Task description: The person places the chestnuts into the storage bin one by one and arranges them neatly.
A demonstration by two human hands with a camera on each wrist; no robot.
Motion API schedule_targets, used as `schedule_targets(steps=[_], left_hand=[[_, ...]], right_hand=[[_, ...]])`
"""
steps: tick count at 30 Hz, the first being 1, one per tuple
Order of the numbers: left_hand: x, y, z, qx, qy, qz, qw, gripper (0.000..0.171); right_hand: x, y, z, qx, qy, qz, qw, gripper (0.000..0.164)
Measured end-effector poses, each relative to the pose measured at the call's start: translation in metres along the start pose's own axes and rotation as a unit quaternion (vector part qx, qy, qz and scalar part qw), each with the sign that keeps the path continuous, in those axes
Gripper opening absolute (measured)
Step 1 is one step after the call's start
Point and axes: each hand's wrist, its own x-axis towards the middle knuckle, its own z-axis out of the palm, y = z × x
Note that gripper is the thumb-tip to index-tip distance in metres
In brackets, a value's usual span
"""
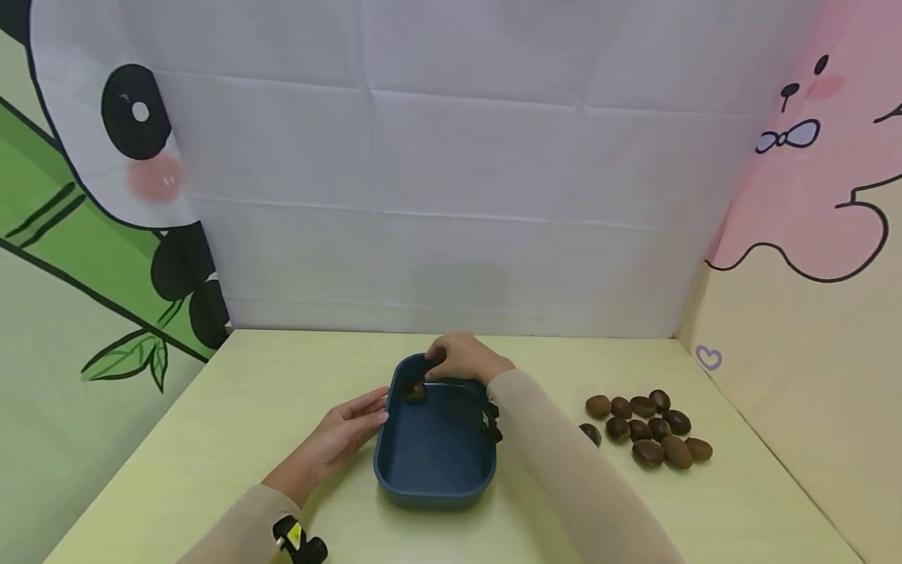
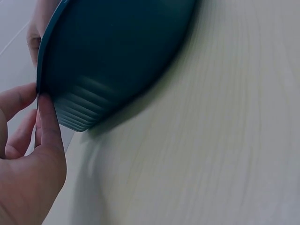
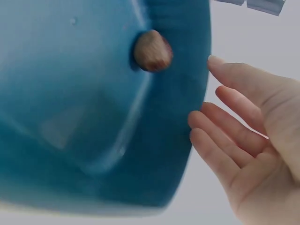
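Observation:
A dark blue rectangular box point(image 1: 437, 450) sits on the table, with one brown chestnut point(image 3: 153, 51) inside it near its far left corner. My left hand point(image 1: 345, 431) rests its extended fingertips against the box's left side. In the left wrist view, the fingertips of the left hand point(image 2: 30, 154) touch the box's edge. My right hand point(image 1: 465, 359) is over the far end of the box. The right wrist view shows the fingers of that right hand point(image 3: 253, 131) loosely bent at the rim, apart from the chestnut, with nothing held.
Several chestnuts point(image 1: 648, 431) lie in a loose group on the right of the table point(image 1: 296, 376). One of them point(image 1: 590, 433) is partly hidden by the right sleeve point(image 1: 564, 462). A white sheet point(image 1: 458, 196) hangs behind the table, between painted walls.

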Motion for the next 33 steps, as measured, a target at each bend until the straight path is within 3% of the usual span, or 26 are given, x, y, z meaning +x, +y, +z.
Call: schedule_targets(steps=[8, 16, 23, 33], left_hand=[[0.0, 0.0, 0.0, -0.004, -0.001, 0.004, 1.0, 0.063], [0.0, -0.003, -0.002, -0.011, -0.006, 0.01, 0.9999, 0.065], [0.001, -0.003, -0.001, -0.019, 0.003, 0.008, 0.9998, 0.064], [0.0, -0.003, -0.003, -0.014, -0.005, 0.009, 0.9998, 0.064]], right_hand=[[-0.029, 0.015, -0.029, 0.01, 0.003, -0.018, 1.0, 0.037], [-0.072, 0.038, -0.05, 0.024, 0.028, -0.021, 0.999, 0.032], [-0.116, 0.069, -0.054, 0.027, 0.044, -0.003, 0.999, 0.029], [-0.176, 0.122, -0.044, 0.021, 0.041, 0.024, 0.999, 0.032]])
